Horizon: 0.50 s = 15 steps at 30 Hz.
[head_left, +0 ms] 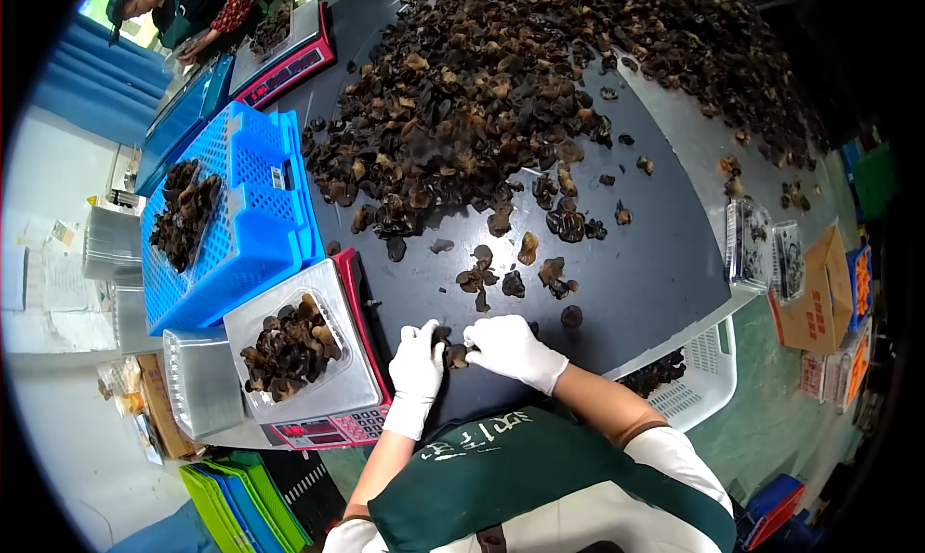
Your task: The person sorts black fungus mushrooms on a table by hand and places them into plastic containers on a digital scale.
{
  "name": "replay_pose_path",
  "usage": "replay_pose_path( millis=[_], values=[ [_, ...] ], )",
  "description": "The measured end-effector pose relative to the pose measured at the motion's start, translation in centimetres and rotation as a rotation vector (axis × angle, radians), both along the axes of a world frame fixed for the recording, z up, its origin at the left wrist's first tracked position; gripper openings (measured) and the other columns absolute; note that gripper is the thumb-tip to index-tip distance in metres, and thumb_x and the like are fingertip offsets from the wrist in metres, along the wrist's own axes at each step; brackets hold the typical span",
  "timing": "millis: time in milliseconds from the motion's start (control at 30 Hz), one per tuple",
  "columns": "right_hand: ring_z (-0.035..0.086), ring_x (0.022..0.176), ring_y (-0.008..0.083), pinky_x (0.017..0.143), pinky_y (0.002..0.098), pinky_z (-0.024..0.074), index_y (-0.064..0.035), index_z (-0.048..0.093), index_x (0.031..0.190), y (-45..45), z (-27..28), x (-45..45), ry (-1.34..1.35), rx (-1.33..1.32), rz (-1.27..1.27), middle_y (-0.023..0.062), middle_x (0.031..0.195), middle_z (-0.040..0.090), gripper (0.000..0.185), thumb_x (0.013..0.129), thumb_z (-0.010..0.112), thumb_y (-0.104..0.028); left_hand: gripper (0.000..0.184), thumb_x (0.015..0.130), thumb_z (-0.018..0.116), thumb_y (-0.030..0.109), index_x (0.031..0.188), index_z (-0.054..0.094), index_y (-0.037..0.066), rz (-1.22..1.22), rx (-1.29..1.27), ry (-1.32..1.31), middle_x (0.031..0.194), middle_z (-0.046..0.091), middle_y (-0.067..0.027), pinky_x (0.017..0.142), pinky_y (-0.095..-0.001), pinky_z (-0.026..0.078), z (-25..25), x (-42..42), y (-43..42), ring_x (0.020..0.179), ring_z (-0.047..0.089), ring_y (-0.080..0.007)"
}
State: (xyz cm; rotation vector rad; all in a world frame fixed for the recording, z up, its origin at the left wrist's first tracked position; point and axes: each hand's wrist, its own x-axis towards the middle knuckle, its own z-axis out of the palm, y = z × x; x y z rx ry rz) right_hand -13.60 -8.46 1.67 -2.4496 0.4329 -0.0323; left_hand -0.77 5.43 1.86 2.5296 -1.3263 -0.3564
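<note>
My left hand (416, 368), in a white glove, is closed at the table's near edge with its fingertips on a dark brown wood ear mushroom (456, 356). From the other side my right hand (513, 349), also gloved, pinches the same piece; its fingers partly hide it. Loose wood ears (476, 276) lie just beyond my hands, and a large heap of wood ears (453, 119) covers the far part of the dark table (636, 264). On the red-edged scale (361, 384) to my left, a clear tray (294, 349) holds a portion of wood ears.
Left of the table, a blue crate (275, 221) bears another filled tray (185, 216). Stacked clear trays (202, 384) stand beside the scale. A white basket (708, 384) sits below the right edge, near a cardboard box (814, 298). Another person (188, 13) works near a second scale (289, 66).
</note>
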Motion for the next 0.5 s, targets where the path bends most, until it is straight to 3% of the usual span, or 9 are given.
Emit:
replay_pose_path(
  millis=[67,133,200,233,267,333,367,433,500],
  values=[
    [0.064,0.075,0.0281,0.067,0.0384,0.0515,-0.0101,0.062,0.093,-1.5,1.8,0.1,0.036,0.155,-0.020,0.0090,0.083,0.064,0.022,0.082,0.063,-0.029,0.022,0.076,0.072,0.018,0.095,0.063,0.012,0.016,-0.054,0.124,0.092,0.051,-0.0082,0.066,-0.0347,0.051,0.6,-0.3,-0.5,0.076,0.060,-0.0266],
    [0.064,0.077,0.0277,0.067,0.0380,0.0515,-0.0092,0.061,0.095,-3.0,2.0,0.2,-0.194,0.108,-0.261,0.0096,0.085,0.065,0.025,0.084,0.062,-0.032,0.021,0.073,0.074,0.012,0.087,0.058,0.007,0.035,-0.162,0.265,0.086,0.051,-0.0075,0.064,-0.0321,0.048,1.1,-0.5,-0.8,0.070,0.057,-0.0244],
    [0.064,0.076,0.0268,0.067,0.0377,0.0513,-0.0088,0.061,0.099,-4.6,2.0,1.2,-0.271,0.040,-0.446,0.0093,0.083,0.063,0.030,0.085,0.062,-0.035,0.023,0.073,0.074,0.005,0.081,0.053,0.004,0.058,-0.283,0.353,0.081,0.053,-0.0060,0.063,-0.0296,0.046,0.9,-0.5,-1.0,0.067,0.053,-0.0167],
    [0.064,0.077,0.0263,0.067,0.0372,0.0512,-0.0082,0.061,0.106,-5.2,1.3,1.8,-0.300,-0.079,-0.453,0.0097,0.084,0.063,0.034,0.083,0.063,-0.034,0.020,0.074,0.072,0.005,0.083,0.053,0.005,0.107,-0.226,0.444,0.073,0.055,-0.0108,0.062,-0.0311,0.046,1.1,-0.3,-1.1,0.062,0.054,-0.0213],
    [0.064,0.077,0.0263,0.067,0.0372,0.0512,-0.0082,0.061,0.106,-5.4,1.0,2.0,-0.297,-0.079,-0.463,0.0097,0.084,0.063,0.034,0.083,0.063,-0.034,0.018,0.078,0.071,0.005,0.089,0.056,0.004,0.161,-0.204,0.545,0.072,0.057,-0.0079,0.062,-0.0295,0.046,1.5,-0.2,-1.4,0.063,0.054,-0.0151],
    [0.065,0.079,0.0263,0.068,0.0369,0.0512,-0.0093,0.064,0.105,-5.5,0.6,2.7,-0.061,-0.135,-0.186,0.0094,0.085,0.066,0.033,0.083,0.062,-0.033,0.015,0.082,0.068,0.006,0.095,0.060,0.003,0.186,-0.440,0.712,0.073,0.058,-0.0015,0.060,-0.0258,0.045,0.4,-0.4,-1.6,0.065,0.052,-0.0086],
    [0.064,0.077,0.0238,0.073,0.0382,0.0508,-0.0163,0.068,0.101,-4.7,-1.4,3.3,-0.094,-0.105,-0.129,0.0081,0.087,0.068,0.029,0.081,0.063,-0.036,0.015,0.082,0.068,0.006,0.095,0.060,0.003,0.184,-0.439,0.708,0.073,0.058,-0.0015,0.060,-0.0258,0.045,0.6,-0.2,-1.5,0.065,0.052,-0.0086],
    [0.064,0.074,0.0269,0.074,0.0368,0.0500,-0.0127,0.069,0.094,-4.1,-0.4,3.5,-0.154,0.151,-0.124,0.0097,0.087,0.068,0.027,0.085,0.059,-0.036,0.016,0.085,0.067,0.006,0.100,0.062,0.002,0.305,-0.275,0.960,0.074,0.058,0.0032,0.059,-0.0222,0.044,2.2,0.0,-1.4,0.065,0.051,-0.0056],
    [0.065,0.075,0.0249,0.071,0.0349,0.0503,-0.0100,0.069,0.093,-4.3,-0.5,3.1,-0.269,0.357,-0.232,0.0104,0.084,0.069,0.027,0.089,0.057,-0.034,0.015,0.086,0.066,0.006,0.099,0.062,0.002,0.343,-0.232,1.003,0.075,0.058,0.0035,0.058,-0.0212,0.043,3.1,0.0,-1.4,0.065,0.050,-0.0048]
  ],
)
